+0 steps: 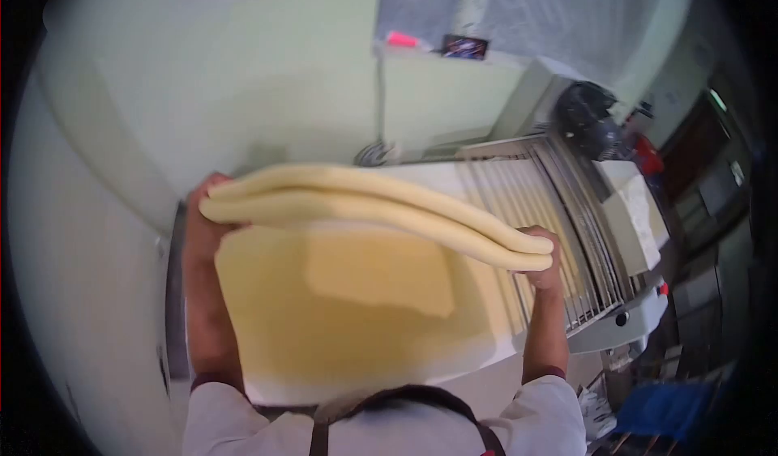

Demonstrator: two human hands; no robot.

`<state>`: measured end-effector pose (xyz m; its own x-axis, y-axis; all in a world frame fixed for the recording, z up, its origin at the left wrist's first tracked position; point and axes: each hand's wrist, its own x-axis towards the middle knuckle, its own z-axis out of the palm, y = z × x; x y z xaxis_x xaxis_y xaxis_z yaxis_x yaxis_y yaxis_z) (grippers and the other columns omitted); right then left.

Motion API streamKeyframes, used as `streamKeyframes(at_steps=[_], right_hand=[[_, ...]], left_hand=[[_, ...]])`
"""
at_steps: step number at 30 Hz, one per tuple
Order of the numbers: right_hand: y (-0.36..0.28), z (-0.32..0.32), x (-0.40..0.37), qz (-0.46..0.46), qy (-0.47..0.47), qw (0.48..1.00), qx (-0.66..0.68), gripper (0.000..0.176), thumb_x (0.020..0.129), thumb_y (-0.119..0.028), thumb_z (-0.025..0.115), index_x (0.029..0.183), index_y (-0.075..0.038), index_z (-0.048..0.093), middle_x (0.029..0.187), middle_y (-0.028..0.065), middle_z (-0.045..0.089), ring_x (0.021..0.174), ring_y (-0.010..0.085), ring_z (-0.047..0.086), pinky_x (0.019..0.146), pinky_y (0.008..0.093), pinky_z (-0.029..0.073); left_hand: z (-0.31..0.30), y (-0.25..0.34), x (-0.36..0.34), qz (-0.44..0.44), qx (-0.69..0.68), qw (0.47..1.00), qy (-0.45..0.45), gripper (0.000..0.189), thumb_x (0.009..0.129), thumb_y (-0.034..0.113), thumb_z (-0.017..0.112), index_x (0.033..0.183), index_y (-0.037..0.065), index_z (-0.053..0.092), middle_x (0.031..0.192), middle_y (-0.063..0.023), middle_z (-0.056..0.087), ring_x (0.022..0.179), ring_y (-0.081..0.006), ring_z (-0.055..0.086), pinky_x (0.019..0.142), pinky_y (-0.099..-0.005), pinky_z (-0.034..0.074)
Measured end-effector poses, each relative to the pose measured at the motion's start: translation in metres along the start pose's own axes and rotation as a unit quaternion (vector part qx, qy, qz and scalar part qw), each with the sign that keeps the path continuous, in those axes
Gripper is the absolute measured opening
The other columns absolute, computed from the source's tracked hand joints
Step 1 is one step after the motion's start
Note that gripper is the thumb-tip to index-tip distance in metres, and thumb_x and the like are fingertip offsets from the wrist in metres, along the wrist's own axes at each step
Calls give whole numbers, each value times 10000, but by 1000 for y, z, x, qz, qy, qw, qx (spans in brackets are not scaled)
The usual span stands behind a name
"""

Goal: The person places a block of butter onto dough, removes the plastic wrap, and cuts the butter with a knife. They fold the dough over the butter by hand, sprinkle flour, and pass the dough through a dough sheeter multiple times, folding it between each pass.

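Observation:
Two long, pale yellow dough rolls (365,201) lie side by side, stretched across the view and bowed upward in the middle. My left hand (212,209) is closed around their left ends, fingers partly hidden behind the dough. At the right ends, my right hand (541,257) grips both rolls, its fingers also partly out of sight. Beneath them, a broad, flat yellow layer (348,318), which looks like a thin dough sheet, covers much of the white table surface (284,391). The rolls appear held above it, and a shadow falls across the layer.
To the right stands a machine with a metal bar grid (567,237) and a red button (663,289). A dark, round fan-like object (585,112) sits behind it. A phone (465,47) and a pink object (402,40) are on the wall ledge. A blue item (664,411) is at lower right.

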<state>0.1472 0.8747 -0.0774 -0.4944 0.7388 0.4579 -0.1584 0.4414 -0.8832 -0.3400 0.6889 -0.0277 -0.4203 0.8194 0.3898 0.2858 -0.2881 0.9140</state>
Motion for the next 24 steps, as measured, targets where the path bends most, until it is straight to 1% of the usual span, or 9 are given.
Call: streamKeyframes(at_steps=[4, 6, 9, 10, 13, 15, 17, 23, 24], right_hand=[[66, -3, -70, 96, -40, 993, 55, 352, 663, -143, 840, 965, -45, 687, 1036, 142, 689, 1227, 296, 534, 1065, 452, 371], [100, -4, -128, 212, -51, 975, -50, 321, 783, -289, 792, 937, -41, 657, 1153, 163, 647, 1251, 336, 506, 1050, 454, 380], [107, -4, -178, 241, -116, 937, -224, 351, 662, 57, 597, 996, -42, 646, 1367, 172, 515, 1360, 327, 389, 1118, 427, 294], [81, 2, -173, 248, -114, 924, -267, 388, 657, 77, 585, 1018, -48, 645, 1399, 177, 482, 1367, 331, 376, 1122, 430, 287], [57, 39, -146, 165, -92, 900, -392, 425, 744, 7, 642, 1160, -63, 597, 1454, 215, 388, 1370, 372, 341, 1120, 459, 284], [76, 102, -118, 70, -100, 913, -389, 495, 821, -144, 683, 1270, -26, 512, 1443, 246, 370, 1364, 401, 318, 1116, 480, 275], [87, 191, -96, 52, -215, 869, -443, 624, 877, -217, 623, 1401, -2, 362, 1494, 243, 280, 1417, 380, 211, 1153, 506, 157], [127, 308, -94, -38, -317, 753, -576, 786, 922, -481, 485, 1506, -54, 176, 1572, 173, 135, 1463, 324, 92, 1141, 590, 26], [128, 303, -91, -34, -320, 751, -577, 813, 916, -505, 492, 1514, -70, 152, 1574, 169, 131, 1464, 321, 87, 1138, 596, 2]], left_hand=[[13, -78, -163, -98, -14, 995, 2, 422, 609, 41, 837, 976, 22, 629, 1119, -126, 649, 1149, -243, 570, 986, -363, 441], [41, -125, -250, -176, 4, 983, 49, 452, 667, -17, 746, 1095, 24, 603, 1244, -140, 586, 1278, -272, 471, 1069, -390, 370], [69, -148, -315, -217, -60, 960, 166, 588, 673, -64, 661, 1237, 19, 520, 1349, -138, 509, 1327, -276, 418, 1090, -400, 349], [62, -146, -317, -226, -98, 959, 139, 656, 701, -64, 588, 1332, 28, 438, 1405, -160, 453, 1351, -289, 386, 1107, -405, 321], [52, -106, -290, -228, 188, 951, 93, 659, 721, -26, 555, 1364, 27, 415, 1417, -194, 425, 1359, -309, 371, 1130, -420, 279], [77, -115, -263, -57, 305, 950, 8, 646, 791, 85, 562, 1406, 37, 370, 1447, -203, 381, 1390, -320, 314, 1152, -441, 221], [116, -109, -232, -20, 386, 913, -129, 611, 898, 221, 464, 1456, 31, 301, 1510, -183, 297, 1433, -293, 222, 1175, -445, 140], [117, -145, -226, -101, 502, 842, -169, 587, 976, 278, 149, 1494, 4, 179, 1576, -140, 152, 1462, -255, 132, 1189, -441, 71], [117, -143, -225, -122, 437, 879, -147, 602, 983, 330, 222, 1494, 12, 197, 1575, -133, 161, 1469, -248, 98, 1187, -448, 30]])
